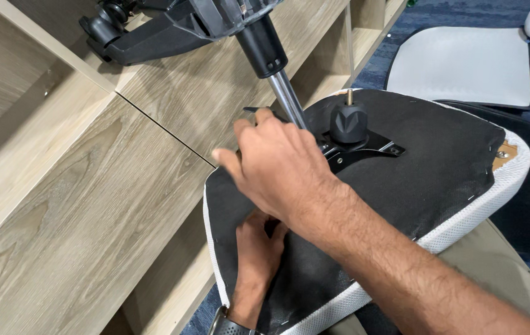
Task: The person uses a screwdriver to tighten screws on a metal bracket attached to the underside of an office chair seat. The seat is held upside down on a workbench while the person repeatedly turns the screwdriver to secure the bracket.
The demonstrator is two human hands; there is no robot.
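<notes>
Here, the fingers (240, 133) of the right hand (277, 167) were curled loosely at the foot of the polished metal gas-lift cylinder (288, 99); whether they gripped it could not be told. The left hand (257, 257) lay flat, fingers extended, pressing the black fabric underside of the upturned white-edged seat cushion (438, 180). A black tension knob (348, 123) stood on the black metal mounting plate (364, 152) just beside the cylinder. The cushion leaned against a light wooden shelf unit (91, 186); the black chair base (153, 31) rested above.

The gas-lift column (280, 80) and black knob (348, 123) crowd the seat underside's (438, 161) upper middle. Its right half lies open. The wooden shelving (91, 180) walls off the left edge.
</notes>
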